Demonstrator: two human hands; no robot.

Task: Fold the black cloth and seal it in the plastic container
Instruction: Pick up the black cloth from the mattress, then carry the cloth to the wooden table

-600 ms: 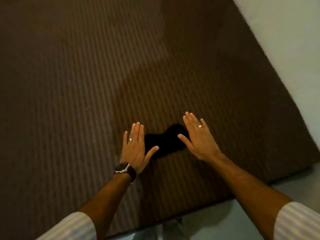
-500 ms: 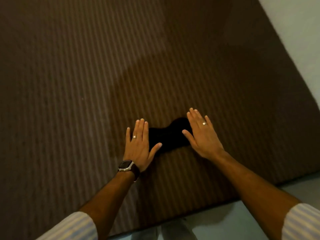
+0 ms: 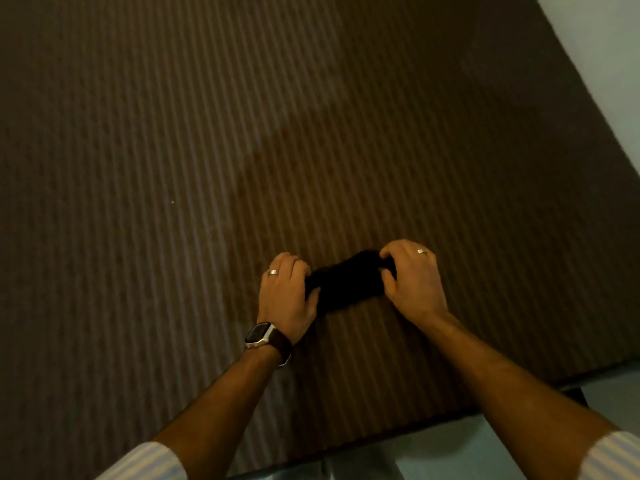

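A small black cloth [image 3: 346, 284] lies bunched on a brown ribbed surface [image 3: 207, 168], near its front edge. My left hand [image 3: 287, 292], with a ring and a wristwatch, has its fingers curled around the cloth's left end. My right hand [image 3: 412, 282], also ringed, pinches the right end with bent fingers. The cloth stretches between the two hands. The ends of the cloth are hidden under my fingers. No plastic container is in view.
The brown ribbed surface fills most of the view. Its right edge runs diagonally against a pale wall or floor [image 3: 606, 64]. The front edge lies near my forearms, with pale floor [image 3: 450, 455] below it.
Both hands were flat and open beside the cloth; now their fingers have curled and closed on its two ends. The view has shifted slightly.
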